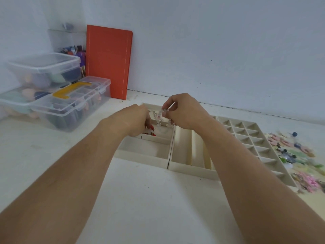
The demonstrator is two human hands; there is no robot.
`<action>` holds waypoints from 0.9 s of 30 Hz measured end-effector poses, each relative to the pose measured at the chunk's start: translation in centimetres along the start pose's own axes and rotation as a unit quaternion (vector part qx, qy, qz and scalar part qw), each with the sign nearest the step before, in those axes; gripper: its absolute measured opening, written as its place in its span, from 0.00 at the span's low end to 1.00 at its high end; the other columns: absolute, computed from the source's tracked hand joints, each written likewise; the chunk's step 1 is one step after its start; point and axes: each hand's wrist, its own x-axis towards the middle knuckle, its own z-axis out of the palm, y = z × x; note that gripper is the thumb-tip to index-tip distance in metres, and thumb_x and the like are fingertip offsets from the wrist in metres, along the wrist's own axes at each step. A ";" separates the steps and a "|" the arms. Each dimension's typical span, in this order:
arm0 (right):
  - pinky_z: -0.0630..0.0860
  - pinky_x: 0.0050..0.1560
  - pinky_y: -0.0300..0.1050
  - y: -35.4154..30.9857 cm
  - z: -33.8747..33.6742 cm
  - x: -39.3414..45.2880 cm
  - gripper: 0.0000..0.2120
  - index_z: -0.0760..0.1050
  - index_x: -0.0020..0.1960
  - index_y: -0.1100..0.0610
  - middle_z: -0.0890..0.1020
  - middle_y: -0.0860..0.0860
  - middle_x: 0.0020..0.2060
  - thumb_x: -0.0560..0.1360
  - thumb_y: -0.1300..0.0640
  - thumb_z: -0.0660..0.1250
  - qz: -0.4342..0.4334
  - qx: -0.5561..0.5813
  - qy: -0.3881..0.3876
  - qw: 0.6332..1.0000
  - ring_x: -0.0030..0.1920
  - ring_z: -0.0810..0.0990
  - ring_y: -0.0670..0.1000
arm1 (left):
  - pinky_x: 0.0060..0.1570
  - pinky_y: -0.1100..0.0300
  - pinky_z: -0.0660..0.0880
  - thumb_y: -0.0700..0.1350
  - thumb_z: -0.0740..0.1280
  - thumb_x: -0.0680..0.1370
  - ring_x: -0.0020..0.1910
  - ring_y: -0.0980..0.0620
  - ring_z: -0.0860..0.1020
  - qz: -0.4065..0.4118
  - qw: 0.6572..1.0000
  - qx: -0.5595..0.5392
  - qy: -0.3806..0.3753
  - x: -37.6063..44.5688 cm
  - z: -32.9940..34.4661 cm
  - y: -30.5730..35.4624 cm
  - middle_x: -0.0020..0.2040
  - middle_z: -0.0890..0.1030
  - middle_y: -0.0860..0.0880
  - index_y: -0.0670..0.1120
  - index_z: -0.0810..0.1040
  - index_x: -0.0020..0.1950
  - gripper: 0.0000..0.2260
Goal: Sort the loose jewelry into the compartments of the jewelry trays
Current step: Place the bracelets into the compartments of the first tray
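— Three cream jewelry trays sit side by side on the white counter (140,199): nearest the left forearm, a tray of wide compartments (142,156); next to it, touching, a tray of long slots (188,168); then a grid tray (249,136) of small square cells. Where are the hands?

— Both are over the far part of the wide-compartment tray. The left hand (137,120) reaches down into a middle compartment, fingers curled out of sight; red and white beaded jewelry (149,132) lies right under its grip, touching it. Whether the fingers actually pinch those beads cannot be told.

— And the right hand (182,111)?

— It is raised just above the tray, thumb and fingers pinched together on a pale, translucent bracelet (161,117). The piece hangs down from that grip towards the compartment below, between the two hands, near the left knuckles.

— Where is the unsorted jewelry?

— A loose jewelry pile (299,155) lies on the counter just beyond the right edge of the grid tray, well apart from both hands: pink, green and dark bits, too blurred to name.

— Farther back?

— Stacked clear plastic boxes (58,95) stand at the left, a clear organiser of pens (72,48) behind them, and an orange book (109,62) leans upright against the wall.
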 end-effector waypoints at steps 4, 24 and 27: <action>0.81 0.41 0.45 0.4 0.5 0.1 0.02 0.80 0.46 0.52 0.84 0.52 0.41 0.77 0.58 0.72 0.008 -0.008 -0.014 1.000 0.38 0.84 0.53 | 0.56 0.52 0.79 0.43 0.71 0.78 0.51 0.48 0.82 -0.001 1.000 0.017 0.006 -0.1 0.0 0.0 0.51 0.84 0.50 0.54 0.86 0.55 0.09; 0.80 0.53 0.47 0.7 1.8 0.1 0.06 0.85 0.47 0.46 0.85 0.47 0.46 0.76 0.56 0.72 -0.051 -0.165 -0.020 0.985 0.49 0.82 0.51 | 0.56 0.54 0.76 0.45 0.71 0.77 0.55 0.44 0.79 -0.015 0.999 0.032 0.022 0.3 0.2 -0.3 0.53 0.84 0.50 0.57 0.86 0.51 0.08; 0.80 0.54 0.48 0.8 2.2 -0.1 0.07 0.85 0.48 0.45 0.84 0.49 0.48 0.75 0.57 0.72 -0.046 -0.192 -0.048 0.979 0.50 0.82 0.51 | 0.55 0.54 0.77 0.45 0.71 0.76 0.54 0.44 0.79 -0.024 0.999 0.024 0.018 0.3 0.2 -0.3 0.54 0.84 0.49 0.57 0.86 0.53 0.09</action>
